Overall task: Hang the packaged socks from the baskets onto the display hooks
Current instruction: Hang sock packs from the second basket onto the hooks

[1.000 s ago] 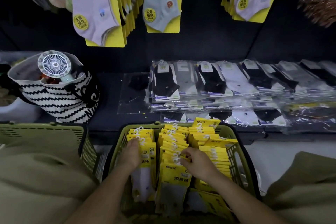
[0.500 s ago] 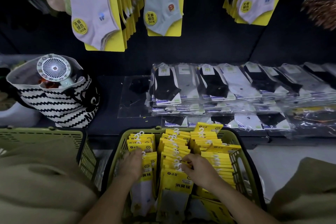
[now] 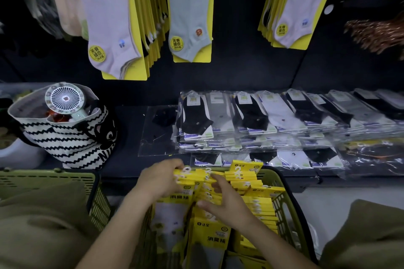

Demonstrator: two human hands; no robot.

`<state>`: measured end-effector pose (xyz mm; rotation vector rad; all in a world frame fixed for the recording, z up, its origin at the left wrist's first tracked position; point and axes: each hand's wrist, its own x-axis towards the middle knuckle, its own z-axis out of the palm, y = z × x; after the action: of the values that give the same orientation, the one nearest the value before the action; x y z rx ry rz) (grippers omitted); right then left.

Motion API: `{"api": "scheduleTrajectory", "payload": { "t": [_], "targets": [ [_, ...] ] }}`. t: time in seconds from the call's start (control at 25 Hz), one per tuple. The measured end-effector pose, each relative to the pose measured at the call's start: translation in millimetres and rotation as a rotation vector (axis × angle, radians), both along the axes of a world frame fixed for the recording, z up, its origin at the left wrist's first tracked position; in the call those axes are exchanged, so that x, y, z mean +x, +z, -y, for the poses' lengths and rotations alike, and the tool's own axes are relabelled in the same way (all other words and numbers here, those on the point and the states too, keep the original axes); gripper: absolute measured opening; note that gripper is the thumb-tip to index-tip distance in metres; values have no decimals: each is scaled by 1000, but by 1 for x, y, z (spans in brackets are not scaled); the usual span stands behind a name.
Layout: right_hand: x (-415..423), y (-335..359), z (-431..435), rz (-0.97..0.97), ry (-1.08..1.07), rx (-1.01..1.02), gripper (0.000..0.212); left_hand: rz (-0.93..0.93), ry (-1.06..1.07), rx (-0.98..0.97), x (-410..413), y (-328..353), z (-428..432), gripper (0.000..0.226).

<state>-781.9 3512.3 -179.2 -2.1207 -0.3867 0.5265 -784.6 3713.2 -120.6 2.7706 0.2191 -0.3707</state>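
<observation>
- Far left, we see a second green basket [image 3: 43, 179], partly hidden behind an olive-clad knee.
- Behind it, on the dark shelf [image 3: 129, 135], stands a zigzag-striped tote bag [image 3: 70, 137] with a small round handheld fan [image 3: 63, 97] poking out of its mouth.
- Above, three batches of hung sock packs [image 3: 113, 28] dangle against the dark display wall; their hooks lie out of frame.
- At centre, our left hand [image 3: 159, 179] curls around the top of a small bunch of packaged socks [image 3: 185, 183]. The fingers are closed over the yellow header cards just below their white hangers, with the thumb hidden behind the bunch.
- Just to its right, our right hand [image 3: 227, 203] lies on the neighbouring row of packs. Its fingers are loosely spread and touch the card tops; we cannot tell whether any pack is pinched.
- Both hands work inside the green basket [image 3: 282, 203] in front of us, which holds upright rows of yellow-carded packs, their white hangers uppermost.
- Beyond the basket and running to the right, flat bagged socks [image 3: 262, 120] in black, grey and white overlap in rows on the shelf.
</observation>
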Motion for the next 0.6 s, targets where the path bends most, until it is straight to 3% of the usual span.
{"api": "scheduleTrajectory", "payload": {
  "t": [0.12,0.24,0.36,0.44,0.52,0.6],
  "targets": [
    [13,35,-19,50,-29,192,68,109,-57,-144,9,55,7,42],
    [32,67,-30,93,-188,406,51,299,-36,-379,18,95,12,43],
    [55,107,-29,127,-220,543,37,475,77,-954,26,123,10,53],
    [69,136,-25,179,-179,590,32,447,76,-1226,31,129,5,67],
    [80,161,-22,241,-139,607,28,367,38,-1237,35,131,5,71],
    [86,180,-22,279,-101,588,26,392,62,-1243,41,135,7,59]
  ]
}}
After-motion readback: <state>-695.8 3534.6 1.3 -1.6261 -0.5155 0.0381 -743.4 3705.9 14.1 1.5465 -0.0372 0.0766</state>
